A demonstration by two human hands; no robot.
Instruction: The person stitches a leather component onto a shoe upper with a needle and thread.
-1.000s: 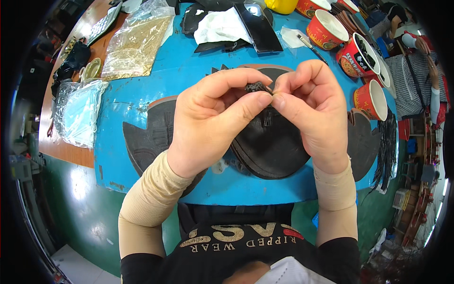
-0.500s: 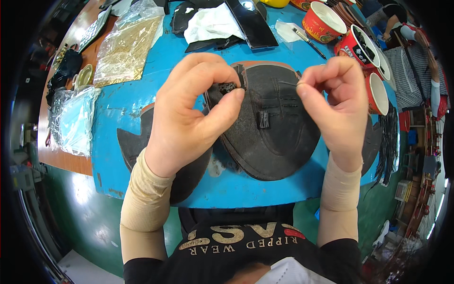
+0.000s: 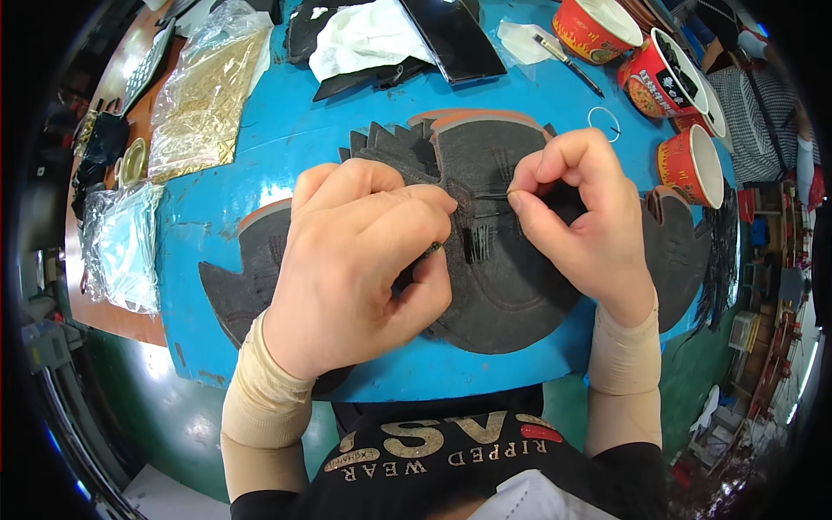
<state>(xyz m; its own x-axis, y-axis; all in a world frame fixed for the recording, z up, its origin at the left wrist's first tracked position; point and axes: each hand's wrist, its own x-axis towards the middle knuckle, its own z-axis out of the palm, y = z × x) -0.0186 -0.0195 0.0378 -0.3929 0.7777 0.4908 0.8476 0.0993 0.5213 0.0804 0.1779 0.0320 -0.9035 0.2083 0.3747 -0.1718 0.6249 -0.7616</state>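
Observation:
A rounded black leather piece [image 3: 511, 321] with a brown edge at its far end lies in front of me. Several rows of stitching cross its middle, including a dense dark patch [image 3: 477, 245]. My left hand [image 3: 364, 260] is closed over its left side, fingers curled; a dark bit shows below the index finger, but what it grips is hidden. My right hand [image 3: 585, 217] pinches a thin dark strand [image 3: 490, 198] between thumb and index finger, just above the stitches. Jagged black leather [image 3: 390, 143] sticks out beyond my left hand.
Similar black pieces lie left [image 3: 260, 251] and right [image 3: 676, 260] on the blue table [image 3: 208, 347]. Red paper tubs [image 3: 691, 165], a pen [image 3: 569, 65] and a thin white loop [image 3: 617, 130] are at the far right. Plastic bags [image 3: 204, 104] and a dark flat panel [image 3: 455, 43] lie farther off.
My left hand has come nearer and rolled over, its fingers now curled knuckles up. My right hand has moved left and nearer, its pinch now close to the stitches.

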